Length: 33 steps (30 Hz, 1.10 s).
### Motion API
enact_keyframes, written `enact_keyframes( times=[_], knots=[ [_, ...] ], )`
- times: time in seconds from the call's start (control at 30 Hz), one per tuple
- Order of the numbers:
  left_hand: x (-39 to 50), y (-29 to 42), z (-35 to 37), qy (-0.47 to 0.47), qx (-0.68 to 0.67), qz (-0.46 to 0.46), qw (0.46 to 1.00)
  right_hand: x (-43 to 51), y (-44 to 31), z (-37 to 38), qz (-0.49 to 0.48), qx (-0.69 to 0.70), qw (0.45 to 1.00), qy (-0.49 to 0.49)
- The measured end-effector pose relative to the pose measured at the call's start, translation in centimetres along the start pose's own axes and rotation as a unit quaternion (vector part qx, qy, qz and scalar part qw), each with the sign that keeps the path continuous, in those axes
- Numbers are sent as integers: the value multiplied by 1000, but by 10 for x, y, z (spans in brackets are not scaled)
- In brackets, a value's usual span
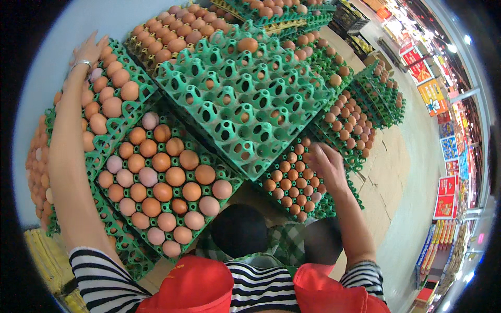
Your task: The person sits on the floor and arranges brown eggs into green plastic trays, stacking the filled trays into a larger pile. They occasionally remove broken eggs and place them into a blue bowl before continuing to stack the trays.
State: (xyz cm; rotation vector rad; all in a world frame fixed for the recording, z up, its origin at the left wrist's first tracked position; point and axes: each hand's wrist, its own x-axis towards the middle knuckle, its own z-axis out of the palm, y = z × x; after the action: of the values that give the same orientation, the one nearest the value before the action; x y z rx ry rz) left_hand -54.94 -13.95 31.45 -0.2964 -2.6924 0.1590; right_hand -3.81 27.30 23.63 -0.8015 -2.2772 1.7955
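My left hand (89, 50), with a metal bracelet at the wrist, is stretched to the far left with fingers apart. It is beside the brown eggs (121, 77) of a partly filled green tray (117, 123) and holds nothing visible. On the right, my blurred right hand (329, 166) is bent over a lower tray of eggs (295, 176). Its fingertips are hard to make out. Between my arms stands a raised green plastic egg tray (244, 113) with mostly vacant cups and one egg (247, 45) at its back. Closer to me on the left is a fuller tray of eggs (162, 191).
A yellow tray of eggs (176, 29) and more stacked green trays (379, 94) stand behind and to the right. A pale wall (39, 129) borders the left. Beyond the cardboard-covered floor (379, 187), shop shelves (446, 234) run along the right. Black crates (350, 19) are at the back.
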Motion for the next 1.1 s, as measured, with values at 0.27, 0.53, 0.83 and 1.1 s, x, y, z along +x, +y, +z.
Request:
enact_keyframes(
  times=[0.27,0.53,0.83,1.1],
  knots=[
    [-53,188,-26,-142,-373,284,872,31,-42,60,31,234,972,2],
    [-64,295,-50,-91,-255,376,886,47,-47,68,-25,265,964,20],
    [-89,316,-109,92,-301,286,905,31,-36,27,-160,309,938,6],
    [-108,340,-209,-115,-610,229,750,8,-10,-56,-160,288,941,78]
  ],
)
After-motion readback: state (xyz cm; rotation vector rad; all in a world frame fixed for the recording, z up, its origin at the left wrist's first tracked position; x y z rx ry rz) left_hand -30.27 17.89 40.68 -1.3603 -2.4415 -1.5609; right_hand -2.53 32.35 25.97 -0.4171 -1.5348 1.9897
